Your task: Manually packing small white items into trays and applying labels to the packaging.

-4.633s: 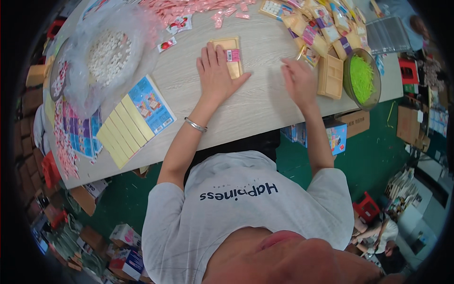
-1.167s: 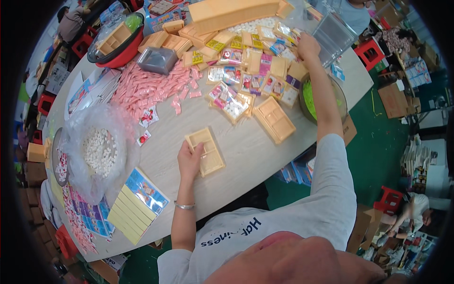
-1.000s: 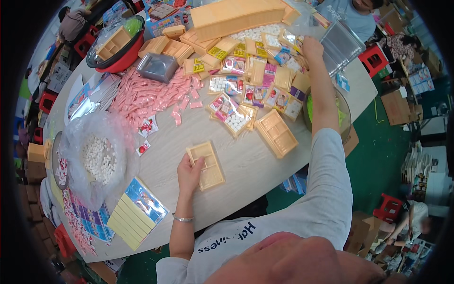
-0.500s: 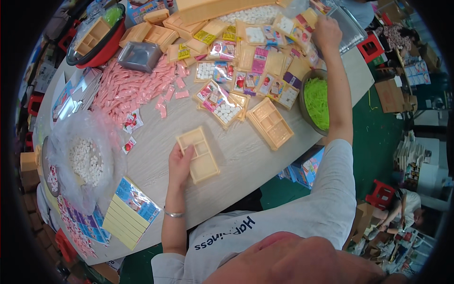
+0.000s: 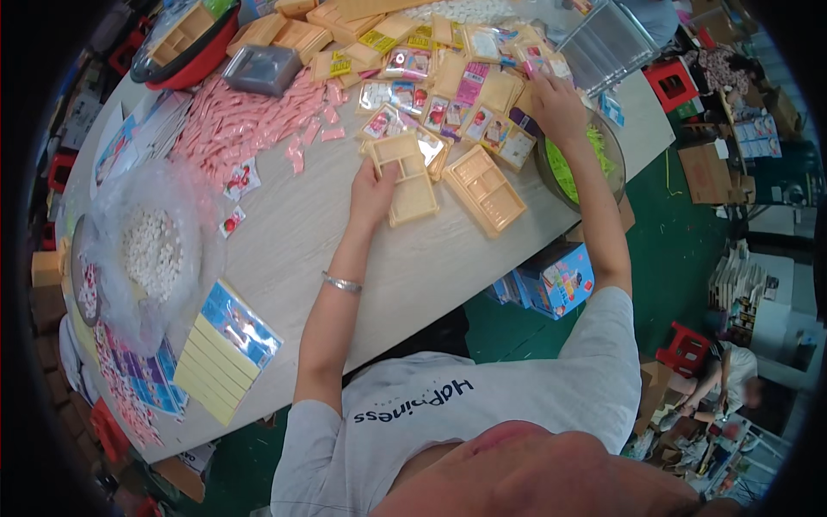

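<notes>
Gripping a beige tray (image 5: 416, 196), the left hand (image 5: 372, 195) extends forward; the right hand (image 5: 560, 110) overhangs packets (image 5: 472, 84), grasp unclear.

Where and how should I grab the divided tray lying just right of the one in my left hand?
Likely pinch the near-end rim of the divided tray, coming from your own side: it lies compartments up, and bare tabletop borders that end, while packs lie beside its far end and your left hand holds another tray close by.
</notes>
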The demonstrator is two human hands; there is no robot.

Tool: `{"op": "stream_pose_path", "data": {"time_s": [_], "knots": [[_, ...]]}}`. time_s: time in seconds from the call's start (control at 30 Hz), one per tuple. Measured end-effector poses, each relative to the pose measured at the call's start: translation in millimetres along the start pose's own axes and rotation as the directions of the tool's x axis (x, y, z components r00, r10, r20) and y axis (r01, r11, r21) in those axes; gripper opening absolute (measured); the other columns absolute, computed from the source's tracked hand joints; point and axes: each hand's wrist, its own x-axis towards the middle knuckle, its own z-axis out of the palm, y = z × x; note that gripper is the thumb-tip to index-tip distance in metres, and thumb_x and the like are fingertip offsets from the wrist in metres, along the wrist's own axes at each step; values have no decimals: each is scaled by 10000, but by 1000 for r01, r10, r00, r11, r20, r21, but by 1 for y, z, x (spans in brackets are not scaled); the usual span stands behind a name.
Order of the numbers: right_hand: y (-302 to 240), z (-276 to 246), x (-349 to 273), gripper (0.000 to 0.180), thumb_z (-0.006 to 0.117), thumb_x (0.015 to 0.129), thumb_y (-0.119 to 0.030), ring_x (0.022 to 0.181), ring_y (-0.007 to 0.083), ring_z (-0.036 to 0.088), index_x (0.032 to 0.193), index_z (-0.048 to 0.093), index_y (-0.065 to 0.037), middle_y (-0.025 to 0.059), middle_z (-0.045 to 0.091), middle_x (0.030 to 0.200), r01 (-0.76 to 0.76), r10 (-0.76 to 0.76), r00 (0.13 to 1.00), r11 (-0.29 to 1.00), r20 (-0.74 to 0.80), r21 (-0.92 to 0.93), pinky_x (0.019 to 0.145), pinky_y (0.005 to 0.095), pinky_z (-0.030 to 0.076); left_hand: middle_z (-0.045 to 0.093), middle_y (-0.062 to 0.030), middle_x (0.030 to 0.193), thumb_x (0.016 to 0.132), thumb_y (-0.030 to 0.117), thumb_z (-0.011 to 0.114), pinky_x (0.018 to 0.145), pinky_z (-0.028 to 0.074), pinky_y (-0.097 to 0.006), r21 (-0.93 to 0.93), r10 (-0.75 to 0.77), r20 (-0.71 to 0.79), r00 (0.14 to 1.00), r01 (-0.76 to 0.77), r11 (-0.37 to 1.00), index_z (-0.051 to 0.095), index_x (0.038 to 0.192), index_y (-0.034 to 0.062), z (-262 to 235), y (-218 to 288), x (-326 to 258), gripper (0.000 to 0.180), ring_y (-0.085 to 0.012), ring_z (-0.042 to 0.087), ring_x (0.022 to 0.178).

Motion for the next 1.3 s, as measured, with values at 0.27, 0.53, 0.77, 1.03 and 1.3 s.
{"op": "stream_pose_path", "data": {"time_s": [0.27,0.53,0.77,1.03,1.3], "knots": [[-83,-61,-15,380,693,880,-282,991,363,676,1176,622,-56,160,672,1128,107,-104,994,983,-23,151,801,476,561,693,-16,1047,1011,185,620,778,537,-256,-149,-67,-77,995,55,987,627,1158,19,-93,30,-107,222,-80,638,888],[-192,-72,-120,176,722,875,-250,860,317,676,960,684,-101,87,690,1028,-281,238,915,956,326,90,701,439,536,724,-53,923,957,222,679,733,533,-276,406,-12,-424,906,202,892,604,1163,-1,-148,6,-203,312,-128,676,809],[-188,-57,-115,115,710,870,-224,728,292,671,850,711,-110,76,679,805,-360,290,889,921,354,149,645,413,531,637,-193,1265,874,290,748,839,534,-453,760,148,-445,883,285,584,550,1328,56,-118,43,-219,549,-365,667,1037],[-231,-85,-72,130,708,864,-225,671,274,681,861,717,-96,85,691,757,-327,323,945,919,56,220,638,397,540,425,-164,1531,898,434,679,1172,235,-591,931,311,261,914,-324,169,456,1510,146,-143,21,-228,712,-331,324,1469],[-408,-20,-31,235,689,858,-290,730,349,706,851,690,-55,152,716,800,-199,-6,860,917,511,347,655,438,559,364,-152,1574,926,430,646,1162,203,-650,990,370,-90,925,42,135,441,1522,150,-166,12,-205,690,-363,258,1498]]}}
